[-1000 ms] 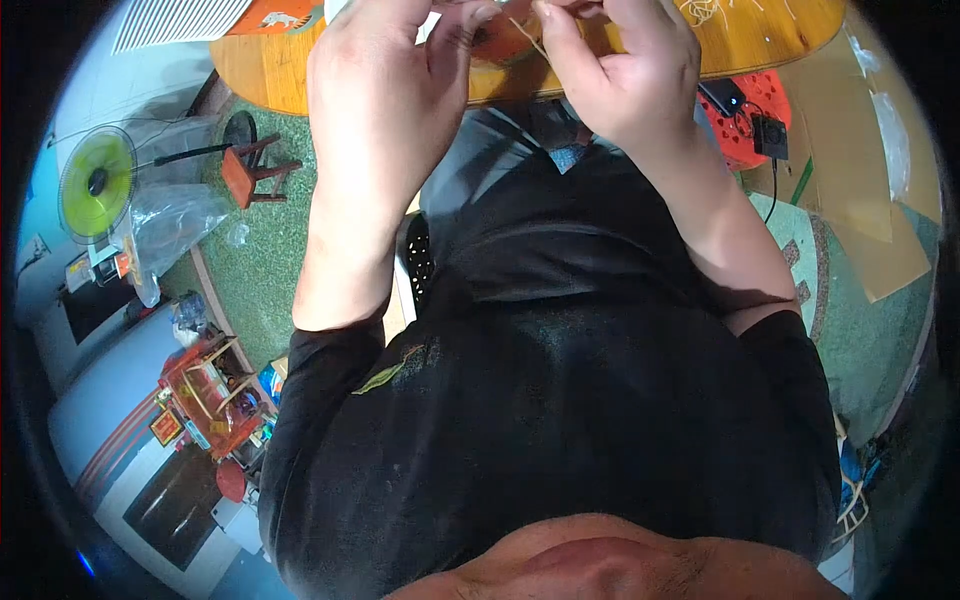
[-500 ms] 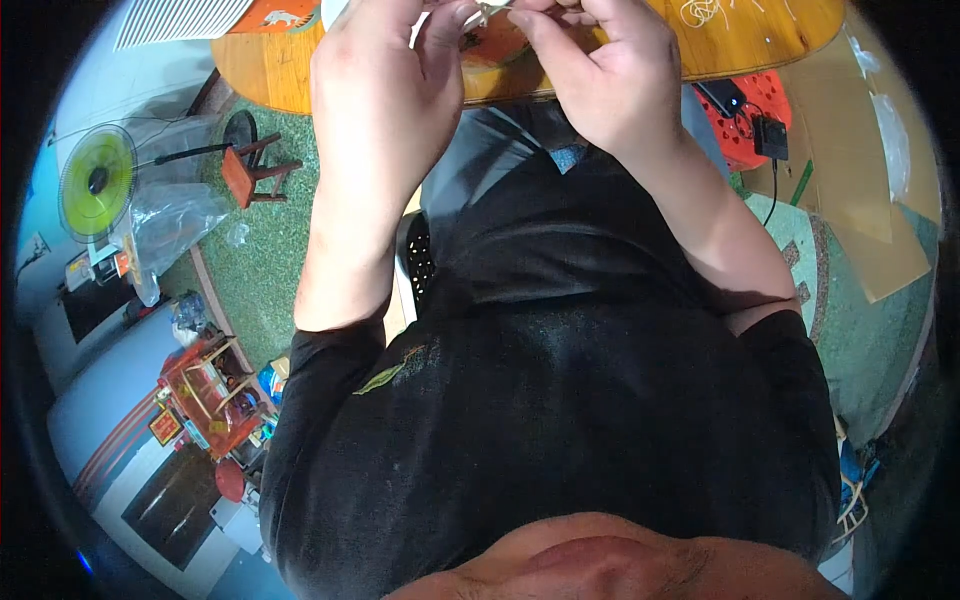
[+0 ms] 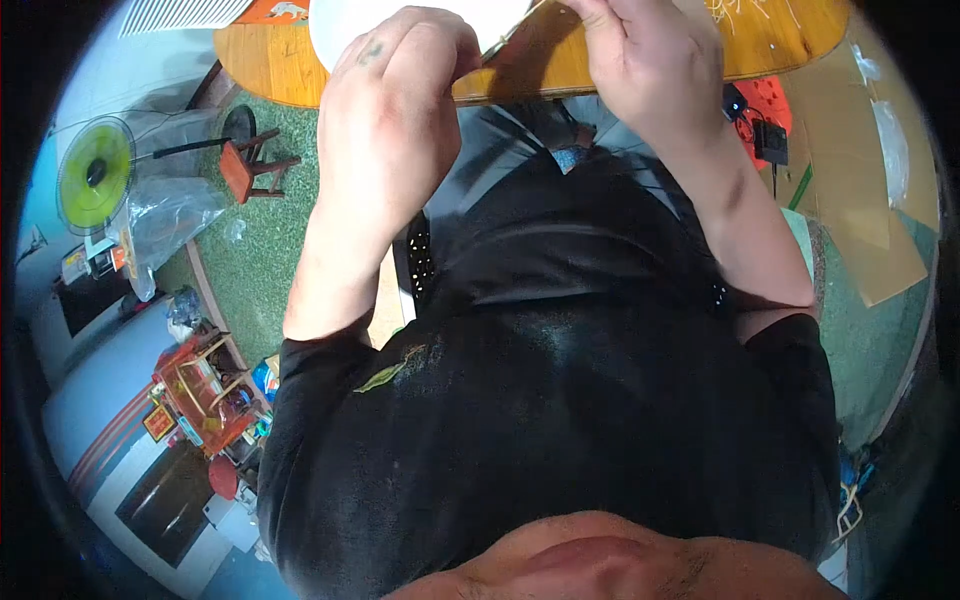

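Observation:
Over the near edge of a wooden table (image 3: pixel 265 65), my left hand (image 3: pixel 395 115) is closed with its fingers curled under. A thin, pale strand-like piece (image 3: pixel 512 32) slants from its fingertips up towards my right hand (image 3: pixel 655 60). The piece is dark and slightly shiny near the left fingers; I cannot make out its exact kind. The right hand is closed in a pinch at the piece's upper end, by the picture's top edge, where the fingertips are partly cut off. Behind my left hand sits a white round dish (image 3: pixel 335 25), partly covered by it.
Several loose pale strings (image 3: pixel 745 10) lie on the table's right. A white ribbed panel (image 3: pixel 185 12) is at the far left. On the floor stand a green fan (image 3: pixel 97 172) and a small red-brown stool (image 3: pixel 240 170). Cardboard (image 3: pixel 850 190) and a black adapter (image 3: pixel 770 142) are at right.
My hands have moved apart: the right went rightwards, while the left rolled over so its back shows. The slanting piece now spans the gap, and more of the white dish shows.

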`<state>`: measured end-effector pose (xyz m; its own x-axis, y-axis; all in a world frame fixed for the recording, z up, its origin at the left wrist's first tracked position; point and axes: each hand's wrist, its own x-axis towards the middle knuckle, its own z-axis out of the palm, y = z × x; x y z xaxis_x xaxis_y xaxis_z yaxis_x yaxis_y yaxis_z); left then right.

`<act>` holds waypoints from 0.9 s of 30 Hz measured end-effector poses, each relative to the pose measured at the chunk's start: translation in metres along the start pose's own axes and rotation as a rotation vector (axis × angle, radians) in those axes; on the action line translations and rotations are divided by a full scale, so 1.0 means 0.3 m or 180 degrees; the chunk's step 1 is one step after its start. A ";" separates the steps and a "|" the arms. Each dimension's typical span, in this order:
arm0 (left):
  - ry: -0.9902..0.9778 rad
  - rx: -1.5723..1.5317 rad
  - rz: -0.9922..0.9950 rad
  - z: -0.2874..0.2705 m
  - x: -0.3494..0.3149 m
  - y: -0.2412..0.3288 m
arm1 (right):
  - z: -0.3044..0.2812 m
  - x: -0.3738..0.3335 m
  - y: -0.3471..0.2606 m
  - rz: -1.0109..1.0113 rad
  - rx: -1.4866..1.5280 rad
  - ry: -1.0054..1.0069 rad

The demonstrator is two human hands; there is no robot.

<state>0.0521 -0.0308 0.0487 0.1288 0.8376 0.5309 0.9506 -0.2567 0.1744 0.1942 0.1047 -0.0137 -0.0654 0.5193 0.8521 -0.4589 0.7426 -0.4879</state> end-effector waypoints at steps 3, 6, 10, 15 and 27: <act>-0.0178 -0.0306 -0.0088 -0.025 0.015 -0.014 | 0.001 0.025 0.019 -0.0098 0.0152 0.0236; -0.0406 -0.1033 -0.0435 -0.048 0.005 -0.042 | -0.041 0.164 -0.113 -0.0606 -0.1534 -0.1154; -0.0596 -0.2077 -0.2156 -0.093 0.118 0.026 | -0.045 0.215 -0.106 -0.0903 -0.1609 -0.1290; -0.1128 -0.1441 -0.2134 -0.117 0.244 0.092 | -0.035 0.242 -0.058 -0.1042 -0.1368 -0.1590; -0.0869 -0.2438 -0.2528 -0.020 0.238 0.025 | -0.087 0.088 -0.144 -0.0230 -0.1346 -0.1191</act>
<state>0.0666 0.0241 0.0929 -0.2867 0.9480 -0.1383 0.3802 0.2450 0.8919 0.2355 0.0974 0.0249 -0.3919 0.3329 0.8577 -0.0841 0.9154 -0.3938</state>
